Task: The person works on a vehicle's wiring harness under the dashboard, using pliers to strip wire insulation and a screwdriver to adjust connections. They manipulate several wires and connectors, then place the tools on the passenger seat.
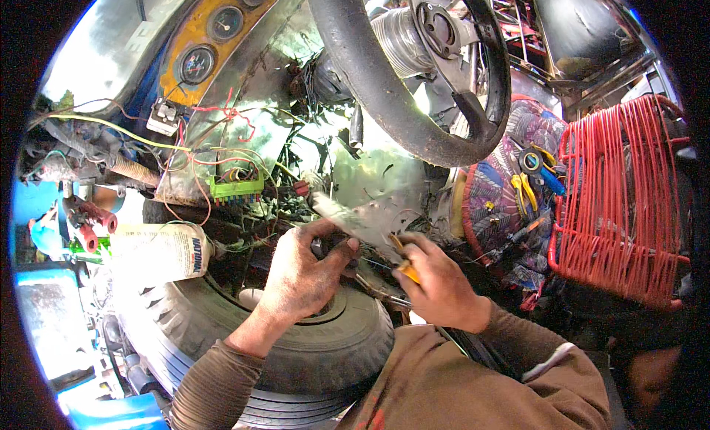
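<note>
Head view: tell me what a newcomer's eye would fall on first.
Likely the big black steering wheel at top centre, then the chair strung with bright red cords at the right. Below the wheel, the right hand grips a yellow-handled tool, and the left hand is beside it, over a tire. At upper left, round gauges stand out on a worn orange-yellow panel.

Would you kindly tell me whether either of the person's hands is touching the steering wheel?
No, the left hand and right hand both appear lower in view than the steering wheel, clearly apart from its rim.
</note>
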The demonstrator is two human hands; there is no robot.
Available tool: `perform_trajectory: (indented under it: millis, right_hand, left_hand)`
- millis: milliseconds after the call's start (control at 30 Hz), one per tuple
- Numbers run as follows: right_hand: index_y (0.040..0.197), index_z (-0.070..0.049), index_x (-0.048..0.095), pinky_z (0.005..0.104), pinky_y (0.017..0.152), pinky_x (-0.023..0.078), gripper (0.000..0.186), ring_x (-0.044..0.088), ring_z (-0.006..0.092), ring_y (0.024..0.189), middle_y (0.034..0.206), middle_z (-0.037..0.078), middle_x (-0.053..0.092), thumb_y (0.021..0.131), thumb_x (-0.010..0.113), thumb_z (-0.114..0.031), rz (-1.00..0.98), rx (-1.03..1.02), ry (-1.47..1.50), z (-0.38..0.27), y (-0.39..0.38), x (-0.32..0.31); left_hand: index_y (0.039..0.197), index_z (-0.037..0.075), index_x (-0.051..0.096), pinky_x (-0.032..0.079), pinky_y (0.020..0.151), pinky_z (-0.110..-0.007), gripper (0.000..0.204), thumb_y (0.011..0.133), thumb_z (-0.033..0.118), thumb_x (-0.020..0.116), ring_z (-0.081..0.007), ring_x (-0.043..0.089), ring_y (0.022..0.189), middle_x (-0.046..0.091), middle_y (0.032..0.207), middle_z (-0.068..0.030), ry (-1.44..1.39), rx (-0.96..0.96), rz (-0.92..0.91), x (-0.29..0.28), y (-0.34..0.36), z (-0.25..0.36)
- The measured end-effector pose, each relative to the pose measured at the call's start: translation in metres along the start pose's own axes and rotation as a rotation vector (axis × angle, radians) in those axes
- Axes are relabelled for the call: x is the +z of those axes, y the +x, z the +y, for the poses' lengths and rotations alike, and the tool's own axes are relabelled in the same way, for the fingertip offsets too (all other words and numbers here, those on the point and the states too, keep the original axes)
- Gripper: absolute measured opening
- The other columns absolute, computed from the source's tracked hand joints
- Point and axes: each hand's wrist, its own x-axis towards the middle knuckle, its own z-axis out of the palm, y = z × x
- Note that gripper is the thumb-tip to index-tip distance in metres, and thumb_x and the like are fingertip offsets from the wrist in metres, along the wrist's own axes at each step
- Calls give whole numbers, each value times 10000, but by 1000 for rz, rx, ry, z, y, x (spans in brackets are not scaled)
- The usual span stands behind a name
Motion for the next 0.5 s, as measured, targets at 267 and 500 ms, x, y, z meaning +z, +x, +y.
perform_trajectory:
  millis: [267, 500]
  right_hand:
    - [1107, 13, 621, 588, 1073, 356, 283, 521, 407, 1267, 1353, 244, 523, 866, 602, -134, 253, -248, -545, -14, 33, -3]
    - [1071, 2, 642, 563, 1031, 385, 257, 544, 388, 1231, 1309, 224, 554, 870, 621, -158, 254, -257, -548, -16, 34, -3]
  left_hand:
    - [1053, -8, 709, 542, 783, -308, 179, 889, 52, 749, -122, 657, 913, 732, 1003, -105, -95, 59, 217, 3, -1, -2]
    - [1052, 7, 703, 516, 897, -363, 219, 837, 13, 745, -206, 667, 946, 725, 1008, -107, 120, 38, 206, -2, -2, 3]
